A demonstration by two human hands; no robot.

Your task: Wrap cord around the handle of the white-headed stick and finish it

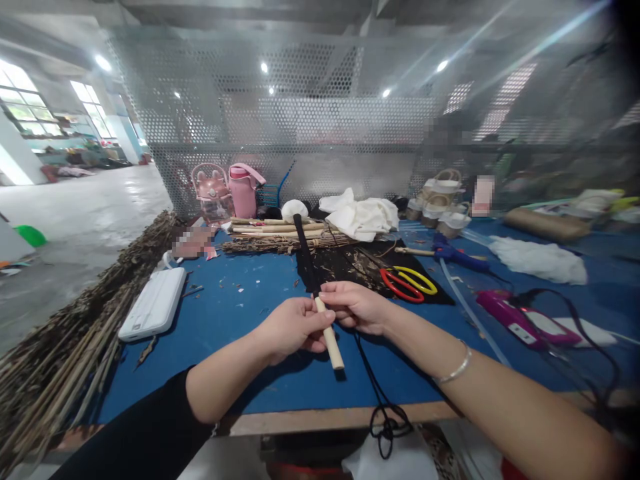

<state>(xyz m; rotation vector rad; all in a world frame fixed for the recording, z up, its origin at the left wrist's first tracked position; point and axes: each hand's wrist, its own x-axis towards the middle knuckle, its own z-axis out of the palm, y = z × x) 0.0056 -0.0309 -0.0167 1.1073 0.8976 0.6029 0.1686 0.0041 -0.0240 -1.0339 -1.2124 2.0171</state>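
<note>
Black sleeve (140, 427) closest, wooden stick (333, 347) part-covered

Left hand (297, 327) pinches the stick's bare section under its thumb, above the blue tabletop (225, 300). Black wrapping (305, 257) along the far length looks done; the near end remains uncovered. Right hand (357, 307) pinches where black meets wood. Black cord (371, 373) dangles slack, seemingly unused.

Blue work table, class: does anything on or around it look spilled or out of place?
Yes: brown scraps lie scattered over the black cloth, like spilled debris. A black cord also droops over the front edge, where it might snag.
</note>
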